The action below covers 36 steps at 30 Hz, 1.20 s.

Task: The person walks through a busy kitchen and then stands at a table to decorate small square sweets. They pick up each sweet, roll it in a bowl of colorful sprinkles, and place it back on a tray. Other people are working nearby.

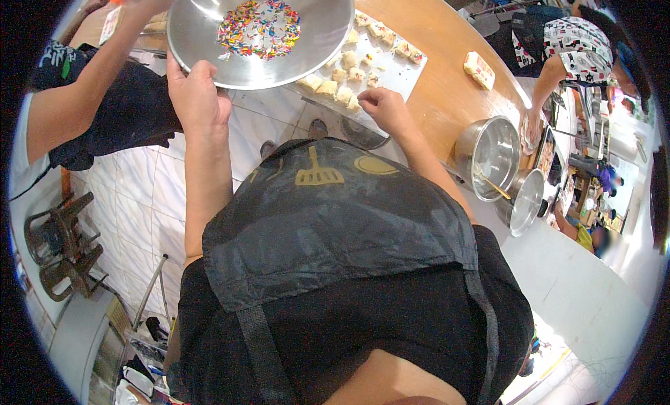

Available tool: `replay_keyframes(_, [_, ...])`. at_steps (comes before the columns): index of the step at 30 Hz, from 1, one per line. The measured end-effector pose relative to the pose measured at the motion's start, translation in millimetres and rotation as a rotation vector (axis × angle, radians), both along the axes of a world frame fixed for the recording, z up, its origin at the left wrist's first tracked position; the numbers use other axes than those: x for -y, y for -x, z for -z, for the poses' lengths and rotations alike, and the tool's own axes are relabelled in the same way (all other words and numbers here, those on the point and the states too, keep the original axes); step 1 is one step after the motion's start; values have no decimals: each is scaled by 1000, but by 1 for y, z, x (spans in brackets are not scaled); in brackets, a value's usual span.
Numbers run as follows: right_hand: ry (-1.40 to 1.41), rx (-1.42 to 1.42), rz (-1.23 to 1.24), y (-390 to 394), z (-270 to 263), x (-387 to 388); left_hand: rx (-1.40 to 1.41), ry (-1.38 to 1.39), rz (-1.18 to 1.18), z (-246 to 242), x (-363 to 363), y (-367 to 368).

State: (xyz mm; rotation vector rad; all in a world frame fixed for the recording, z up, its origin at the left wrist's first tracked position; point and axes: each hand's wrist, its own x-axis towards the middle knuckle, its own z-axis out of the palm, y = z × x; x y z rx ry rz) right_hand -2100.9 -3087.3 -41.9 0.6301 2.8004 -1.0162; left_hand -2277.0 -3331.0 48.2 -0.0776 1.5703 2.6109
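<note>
My left hand (198, 98) grips the rim of a wide stainless steel bowl (319, 33), thumb on the near left side. Multicoloured sprinkles (259, 29) lie in the bottom of the bowl, which is held up at the left of the tray. My right hand (386, 110) is over the near right edge of a pale tray (400, 83), with thumb and fingertips drawn together. Whether anything is pinched between them cannot be made out. Several small pieces of pale dough (327, 88) sit in rows on the tray, some with sprinkles on top.
A wrapped yellowish block (479, 71) lies on the wooden table (439, 33). Two metal bowls (484, 159) stand at the right, one holding a utensil. Another person's arm (86, 101) reaches in close at the left. A person in a patterned shirt (576, 43) works across the table.
</note>
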Motion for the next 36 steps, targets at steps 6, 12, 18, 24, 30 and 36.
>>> replay_keyframes(6, [-13,-36,-50,-1,6,7,-50,-45,44,6,-4,1])
replay_keyframes(12, [-54,-138,-90,-3,21,2,-35,-59,80,12,-10,1])
replay_keyframes(18, [-75,-61,-72,-2,11,5,-24,-82,105,7,-14,-3])
replay_keyframes(24, [4,-72,2,-1,6,7,-22,-70,78,10,-14,-3])
replay_keyframes(30, [-59,-76,-85,3,10,4,-36,-53,89,11,-13,-1])
replay_keyframes(36, [4,-150,-99,20,3,10,-31,-17,100,12,-10,0])
